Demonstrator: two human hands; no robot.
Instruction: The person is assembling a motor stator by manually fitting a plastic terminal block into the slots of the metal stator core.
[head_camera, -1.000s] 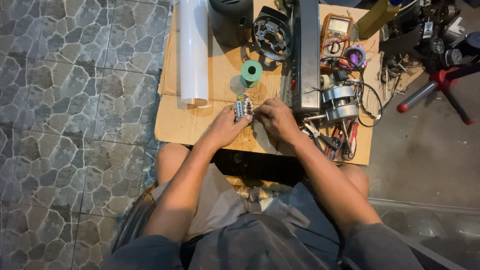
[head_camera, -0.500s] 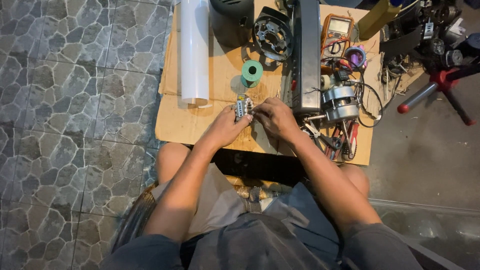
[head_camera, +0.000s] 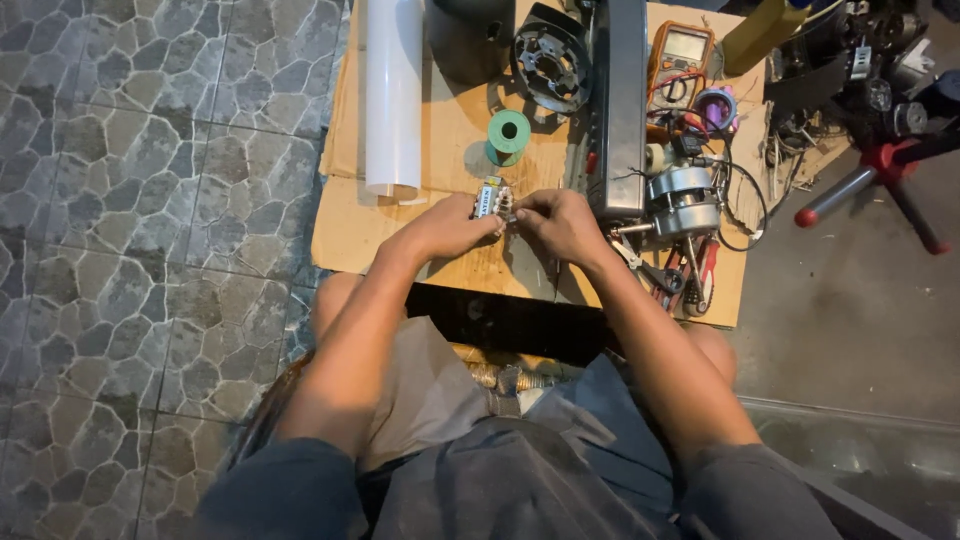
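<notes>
Both hands pinch one small metal part (head_camera: 492, 200) just above the cardboard worktop (head_camera: 440, 140): left hand (head_camera: 450, 228) grips its body, right hand (head_camera: 556, 222) fingertips work its edge. Best keep the left steady, wrists braced; green spool (head_camera: 508, 135) sits near.

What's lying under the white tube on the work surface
The white tube lies on a sheet of brown cardboard, which sits on the stone-patterned floor. What the cardboard covers beneath the tube cannot be seen.
</notes>
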